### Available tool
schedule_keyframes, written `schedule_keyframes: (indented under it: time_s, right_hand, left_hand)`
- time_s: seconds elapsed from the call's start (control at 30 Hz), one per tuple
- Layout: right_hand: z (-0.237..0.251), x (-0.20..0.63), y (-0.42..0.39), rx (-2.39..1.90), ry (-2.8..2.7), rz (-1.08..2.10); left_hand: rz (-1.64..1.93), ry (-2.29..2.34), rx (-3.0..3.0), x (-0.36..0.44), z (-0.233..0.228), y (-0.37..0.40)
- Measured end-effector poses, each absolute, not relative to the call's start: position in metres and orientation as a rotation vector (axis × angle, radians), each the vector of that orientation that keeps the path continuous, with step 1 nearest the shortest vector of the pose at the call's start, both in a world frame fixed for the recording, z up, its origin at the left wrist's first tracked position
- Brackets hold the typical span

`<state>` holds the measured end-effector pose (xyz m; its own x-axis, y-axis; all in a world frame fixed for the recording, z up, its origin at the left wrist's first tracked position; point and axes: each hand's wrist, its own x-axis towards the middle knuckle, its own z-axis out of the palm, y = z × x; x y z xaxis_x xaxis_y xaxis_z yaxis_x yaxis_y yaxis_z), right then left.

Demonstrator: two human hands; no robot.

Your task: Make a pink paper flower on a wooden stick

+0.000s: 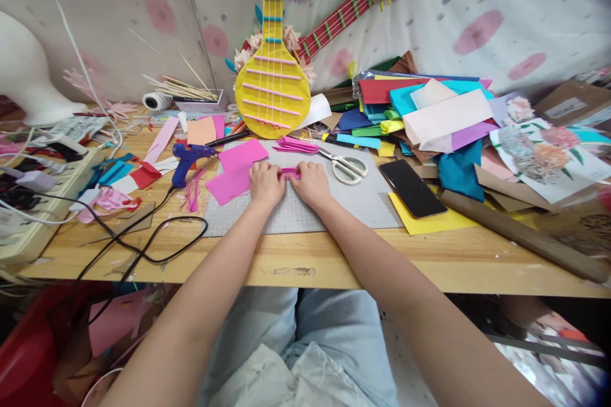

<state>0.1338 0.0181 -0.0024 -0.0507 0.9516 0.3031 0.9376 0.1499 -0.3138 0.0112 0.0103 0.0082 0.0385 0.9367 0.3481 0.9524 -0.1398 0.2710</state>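
Pink felt strip (289, 172), small and narrow, lies on the grey cutting mat (296, 216) near the middle of the table (363, 261), pinched at its two ends between both hands. The left hand (266, 183) grips its left end with fingers curled down over it, and the right hand (312, 183) does the same at the right end; the two hands sit close together, knuckles up, with only the short middle of the strip showing between them.

Just left of the left hand, two magenta felt sheets (236, 168) overlap on the mat's corner. Beyond them a blue glue gun (188, 159) rests on the table, its black cord (143, 235) looping toward the near edge. Just behind the right hand lie white-handled scissors (346, 167), and behind the strip a small heap of pink cut pieces (296, 144). To the right, a black phone (412, 188) lies face up on a yellow sheet (429, 221). Farther right rises a loose pile of coloured felt (429, 117). At the back, a yellow felt guitar (272, 86) stands against the spotted cloth, with a red one (334, 25) leaning beside it.
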Motion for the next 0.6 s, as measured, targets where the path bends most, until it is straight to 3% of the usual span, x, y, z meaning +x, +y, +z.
schedule_keyframes:
  time_s: [0.6]
  right_hand:
    - [-0.009,0.145,0.021,-1.778,-2.022,0.076]
  left_hand:
    - [-0.884,-2.311,-2.202,0.003,0.007,0.013]
